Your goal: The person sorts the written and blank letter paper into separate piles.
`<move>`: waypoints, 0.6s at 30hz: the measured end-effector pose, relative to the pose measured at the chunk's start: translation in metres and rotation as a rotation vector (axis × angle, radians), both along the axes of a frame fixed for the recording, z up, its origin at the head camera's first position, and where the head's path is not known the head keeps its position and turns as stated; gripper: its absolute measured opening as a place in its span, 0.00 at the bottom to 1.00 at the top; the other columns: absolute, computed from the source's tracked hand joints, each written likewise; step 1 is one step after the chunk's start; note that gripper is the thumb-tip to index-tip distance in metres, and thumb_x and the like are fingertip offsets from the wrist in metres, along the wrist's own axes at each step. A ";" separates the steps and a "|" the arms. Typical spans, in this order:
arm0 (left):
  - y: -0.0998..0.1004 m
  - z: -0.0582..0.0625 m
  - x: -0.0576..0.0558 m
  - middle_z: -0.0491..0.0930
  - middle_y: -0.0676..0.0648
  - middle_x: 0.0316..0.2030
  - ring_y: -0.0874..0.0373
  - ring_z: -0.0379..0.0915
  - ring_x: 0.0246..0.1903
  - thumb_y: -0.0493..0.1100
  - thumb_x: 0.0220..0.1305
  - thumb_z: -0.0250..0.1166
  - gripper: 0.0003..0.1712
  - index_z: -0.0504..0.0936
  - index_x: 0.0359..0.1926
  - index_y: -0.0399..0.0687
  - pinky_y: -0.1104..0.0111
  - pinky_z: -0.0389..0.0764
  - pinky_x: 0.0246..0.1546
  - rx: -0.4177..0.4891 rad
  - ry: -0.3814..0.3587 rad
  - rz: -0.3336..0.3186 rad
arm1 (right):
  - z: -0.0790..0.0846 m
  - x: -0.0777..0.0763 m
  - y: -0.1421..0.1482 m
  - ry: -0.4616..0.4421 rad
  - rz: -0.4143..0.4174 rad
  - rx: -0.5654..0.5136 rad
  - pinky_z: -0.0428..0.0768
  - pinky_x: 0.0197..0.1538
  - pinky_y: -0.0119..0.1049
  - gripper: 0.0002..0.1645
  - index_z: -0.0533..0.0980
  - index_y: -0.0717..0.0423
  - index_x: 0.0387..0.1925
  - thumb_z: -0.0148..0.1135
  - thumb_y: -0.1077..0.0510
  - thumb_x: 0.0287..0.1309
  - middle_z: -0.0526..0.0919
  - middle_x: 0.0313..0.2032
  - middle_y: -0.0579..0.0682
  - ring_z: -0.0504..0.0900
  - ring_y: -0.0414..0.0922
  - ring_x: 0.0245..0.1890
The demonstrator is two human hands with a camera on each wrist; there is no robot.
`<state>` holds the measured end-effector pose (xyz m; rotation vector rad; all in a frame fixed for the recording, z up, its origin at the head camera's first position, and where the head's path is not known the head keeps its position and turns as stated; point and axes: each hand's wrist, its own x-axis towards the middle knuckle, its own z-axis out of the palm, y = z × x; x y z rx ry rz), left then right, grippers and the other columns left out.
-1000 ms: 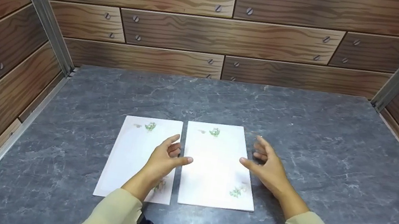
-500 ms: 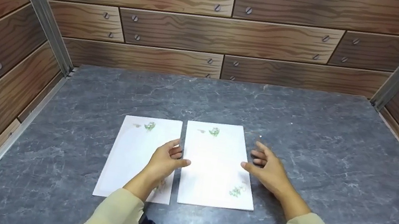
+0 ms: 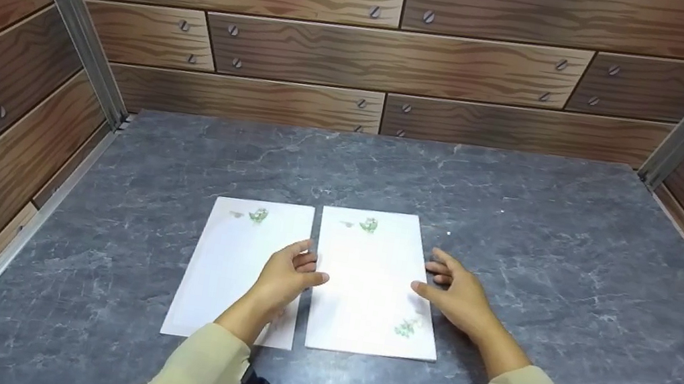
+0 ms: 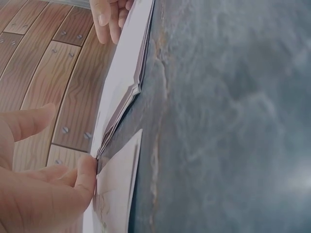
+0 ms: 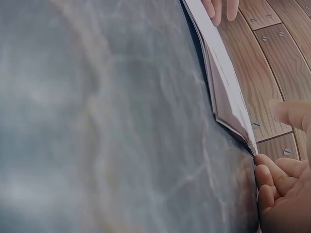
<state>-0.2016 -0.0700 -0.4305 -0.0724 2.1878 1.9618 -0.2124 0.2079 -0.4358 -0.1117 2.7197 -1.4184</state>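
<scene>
From here I see the left hand [image 3: 283, 277] and right hand [image 3: 462, 301] slightly nearer the wearer than a second ago; the left paper stack [image 3: 239, 265] and right paper stack [image 3: 364, 290] haven't moved. Both lie on a grey marbled tabletop [image 3: 583, 255] before a plank-patterned wall [image 3: 309, 48]. The right paper stack's long axis runs from wearer toward wall. The hands flank it, thumbs well parted from loosely bent fingers; fingertips seem to touch its edges, though the wrist views are hazy.
</scene>
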 end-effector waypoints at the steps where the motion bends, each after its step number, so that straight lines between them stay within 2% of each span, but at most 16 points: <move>1: 0.000 0.000 0.000 0.64 0.33 0.63 0.43 0.62 0.62 0.32 0.58 0.66 0.42 0.56 0.70 0.32 0.62 0.70 0.59 -0.004 0.000 0.002 | 0.000 0.000 0.000 0.000 -0.001 -0.004 0.67 0.60 0.51 0.46 0.56 0.65 0.69 0.67 0.54 0.57 0.71 0.60 0.63 0.70 0.55 0.55; 8: 0.001 -0.001 0.000 0.66 0.33 0.62 0.44 0.64 0.61 0.32 0.57 0.66 0.41 0.57 0.69 0.32 0.63 0.71 0.58 0.003 0.005 0.021 | 0.000 0.001 0.001 0.009 -0.006 -0.029 0.68 0.59 0.51 0.45 0.56 0.65 0.69 0.67 0.54 0.57 0.72 0.59 0.64 0.71 0.56 0.55; 18: -0.001 0.001 0.001 0.65 0.32 0.62 0.42 0.63 0.62 0.31 0.60 0.64 0.39 0.57 0.69 0.31 0.65 0.73 0.56 0.041 0.019 0.008 | -0.002 0.000 0.001 0.005 -0.021 -0.076 0.69 0.58 0.48 0.44 0.58 0.62 0.69 0.68 0.56 0.56 0.72 0.59 0.62 0.72 0.54 0.54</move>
